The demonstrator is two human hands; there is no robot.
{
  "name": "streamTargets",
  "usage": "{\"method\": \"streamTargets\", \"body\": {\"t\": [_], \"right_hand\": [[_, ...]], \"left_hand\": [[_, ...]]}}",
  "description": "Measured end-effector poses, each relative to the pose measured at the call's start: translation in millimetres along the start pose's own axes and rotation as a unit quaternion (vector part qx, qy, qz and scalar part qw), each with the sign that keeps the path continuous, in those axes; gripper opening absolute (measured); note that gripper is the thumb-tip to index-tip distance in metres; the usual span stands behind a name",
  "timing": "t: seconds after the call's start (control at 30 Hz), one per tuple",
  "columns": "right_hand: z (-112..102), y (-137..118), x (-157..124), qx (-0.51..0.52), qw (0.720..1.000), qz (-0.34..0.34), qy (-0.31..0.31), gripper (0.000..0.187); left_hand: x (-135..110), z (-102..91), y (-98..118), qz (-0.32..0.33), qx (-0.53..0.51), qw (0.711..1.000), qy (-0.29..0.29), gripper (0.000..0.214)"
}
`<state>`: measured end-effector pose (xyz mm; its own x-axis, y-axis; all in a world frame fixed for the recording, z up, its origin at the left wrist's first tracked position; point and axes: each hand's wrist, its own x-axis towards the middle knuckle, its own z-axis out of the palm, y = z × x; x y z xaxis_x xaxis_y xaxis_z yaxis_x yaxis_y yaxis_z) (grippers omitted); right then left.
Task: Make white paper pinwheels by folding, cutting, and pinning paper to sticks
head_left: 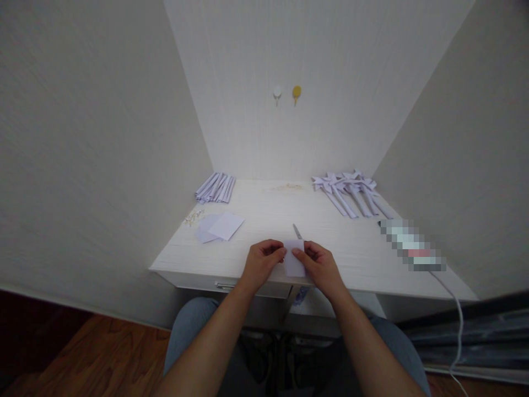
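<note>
My left hand (263, 260) and my right hand (317, 264) hold a small pale lilac paper piece (294, 264) between them just above the front of the white desk (264, 220). Both hands pinch the paper's top edge with thumb and fingers closed on it. The tip of a pair of scissors (297, 231) shows on the desk just behind the paper; the rest is hidden by my hands.
Loose lilac paper squares (221, 226) and small pins (193, 216) lie at the left. A pile of folded paper strips (215, 188) sits back left, several paper pinwheels (351, 192) back right. A blurred device (413, 245) with a white cable (457, 314) lies at the right edge. Two wall hooks (287, 92).
</note>
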<state>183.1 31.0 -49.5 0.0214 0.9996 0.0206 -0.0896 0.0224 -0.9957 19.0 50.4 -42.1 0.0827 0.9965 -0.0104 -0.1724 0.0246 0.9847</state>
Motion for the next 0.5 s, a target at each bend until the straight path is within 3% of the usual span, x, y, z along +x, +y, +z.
{"method": "streamTargets", "body": {"t": [0.5], "right_hand": [[-1.4,-6.7,-2.2,-0.051,0.998,-0.027,0.020,0.042]], "left_hand": [[-1.4,0.1,2.9,0.003,0.006,1.000,-0.001,0.020]]}}
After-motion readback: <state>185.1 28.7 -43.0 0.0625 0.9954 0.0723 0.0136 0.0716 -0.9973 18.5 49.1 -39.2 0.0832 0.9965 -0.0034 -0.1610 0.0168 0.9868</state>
